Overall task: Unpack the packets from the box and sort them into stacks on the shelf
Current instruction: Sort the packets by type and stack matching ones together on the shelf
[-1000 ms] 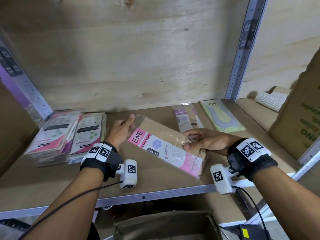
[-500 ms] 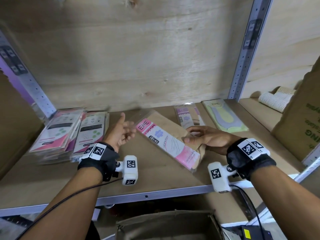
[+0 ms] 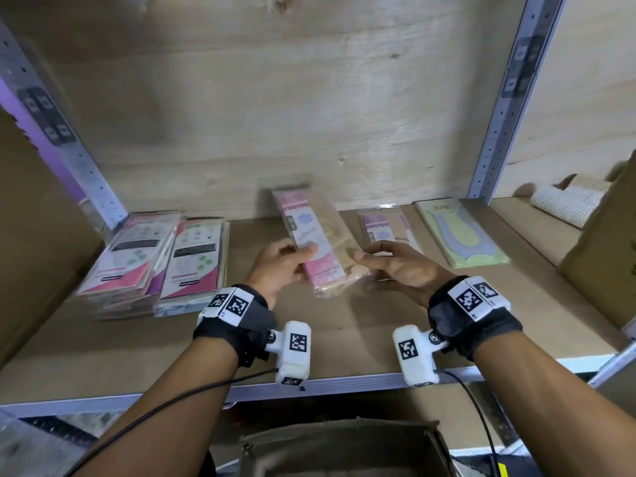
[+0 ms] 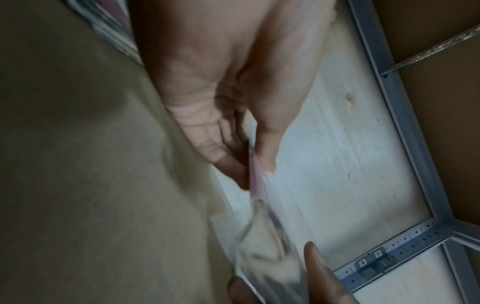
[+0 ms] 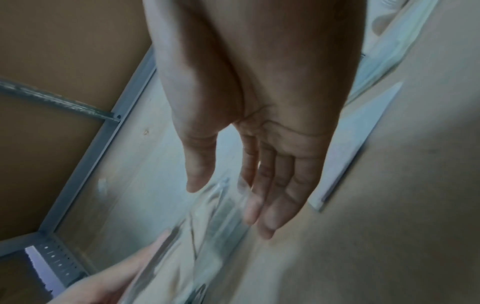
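Left hand (image 3: 278, 266) is pinching the clear plastic packet with the pink label and beige stockings (image 3: 318, 242), lifted above the brown wooden shelf (image 3: 137, 339); right hand (image 3: 395, 266) is touching its right edge, fingers relaxed. Left wrist view: thumb and fingers (image 4: 228, 164) are gripping the blurred packet. Right wrist view: fingers (image 5: 270, 205) seem spread.

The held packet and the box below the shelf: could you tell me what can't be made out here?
- Held packet: print unreadable, motion blur, head view.
- Right hand: grip on it unclear; right wrist view blurred.
- Box: contents hidden, cut by the bottom edge.
- Left stacks: count too blurred.
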